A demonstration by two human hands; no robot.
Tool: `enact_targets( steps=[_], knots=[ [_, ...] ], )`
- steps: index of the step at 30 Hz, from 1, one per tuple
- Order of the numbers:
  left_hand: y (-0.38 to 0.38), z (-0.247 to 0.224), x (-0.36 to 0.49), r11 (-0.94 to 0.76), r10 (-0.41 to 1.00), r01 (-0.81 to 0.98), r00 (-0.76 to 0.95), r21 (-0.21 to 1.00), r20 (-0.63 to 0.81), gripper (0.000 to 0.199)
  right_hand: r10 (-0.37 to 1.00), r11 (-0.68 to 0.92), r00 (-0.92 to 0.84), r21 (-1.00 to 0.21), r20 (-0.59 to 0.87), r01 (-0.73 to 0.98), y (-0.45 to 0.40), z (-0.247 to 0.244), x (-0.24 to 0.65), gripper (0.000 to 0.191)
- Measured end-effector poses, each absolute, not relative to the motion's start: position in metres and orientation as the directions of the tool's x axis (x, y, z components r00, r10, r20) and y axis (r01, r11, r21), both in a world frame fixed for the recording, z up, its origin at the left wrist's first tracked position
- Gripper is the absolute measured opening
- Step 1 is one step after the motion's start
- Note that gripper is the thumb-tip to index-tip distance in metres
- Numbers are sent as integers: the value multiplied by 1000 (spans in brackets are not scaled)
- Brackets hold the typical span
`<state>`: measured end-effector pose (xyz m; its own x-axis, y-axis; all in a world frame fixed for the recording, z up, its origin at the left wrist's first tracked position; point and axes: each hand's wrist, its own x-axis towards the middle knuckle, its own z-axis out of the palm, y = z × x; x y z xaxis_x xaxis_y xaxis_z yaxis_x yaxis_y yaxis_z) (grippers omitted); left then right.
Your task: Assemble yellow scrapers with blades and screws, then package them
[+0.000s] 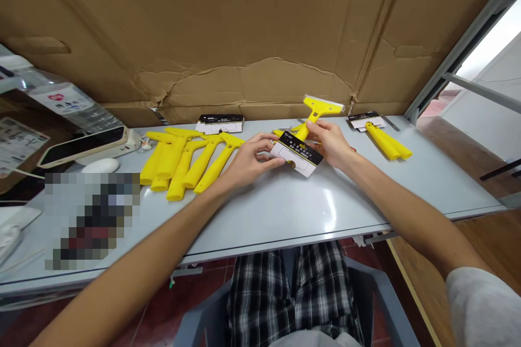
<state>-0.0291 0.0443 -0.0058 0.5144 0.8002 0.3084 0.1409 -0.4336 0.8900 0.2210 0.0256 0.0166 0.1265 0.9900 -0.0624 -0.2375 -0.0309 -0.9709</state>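
Observation:
In front of me, my left hand (254, 157) pinches the left edge of a black-and-white header card (299, 158). My right hand (329, 143) grips a yellow scraper (319, 106) by its neck, its wide head pointing up and away. The card covers the lower part of the scraper, and whether the two are joined cannot be made out. Left of my left hand lies a pile of yellow scraper handles (203, 165). Behind that pile rests a stack of similar cards (220, 124). To the right are two yellow handles (388, 142) beside more cards (363, 119).
A cardboard sheet (244, 27) walls off the back of the white table (260, 222). At the left are a water bottle (75, 103), a propped phone (83, 146), a white mouse (100, 166) and a pixelated patch. A metal frame (456, 38) rises at right.

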Motion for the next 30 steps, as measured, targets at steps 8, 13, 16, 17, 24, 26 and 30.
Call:
enact_targets(
  steps=[8,13,16,17,24,26,30],
  knots=[
    [40,-2,-24,-273,898,-12,356,962,259,39,990,-10,133,-977,-40,-215,28,20,227,17],
    [41,-4,-20,-192,928,-95,306,977,212,46,999,-31,16,-984,-34,-178,24,17,220,22],
    [42,-11,-17,-116,948,-155,278,981,156,48,996,-86,-41,-982,-80,-169,19,15,210,22],
    [41,-12,-16,-69,957,-176,266,982,115,50,994,-107,-36,-980,-103,-167,17,15,207,20],
    [32,-9,-13,103,947,-219,321,970,-28,52,980,-201,-21,-963,-200,-182,10,22,201,20],
    [29,-8,-12,98,923,-209,386,973,-10,59,979,-205,-23,-963,-204,-176,10,22,201,19],
    [29,-11,-10,29,931,-233,361,972,59,72,988,-151,-72,-961,-138,-233,10,21,204,20]
  ],
)
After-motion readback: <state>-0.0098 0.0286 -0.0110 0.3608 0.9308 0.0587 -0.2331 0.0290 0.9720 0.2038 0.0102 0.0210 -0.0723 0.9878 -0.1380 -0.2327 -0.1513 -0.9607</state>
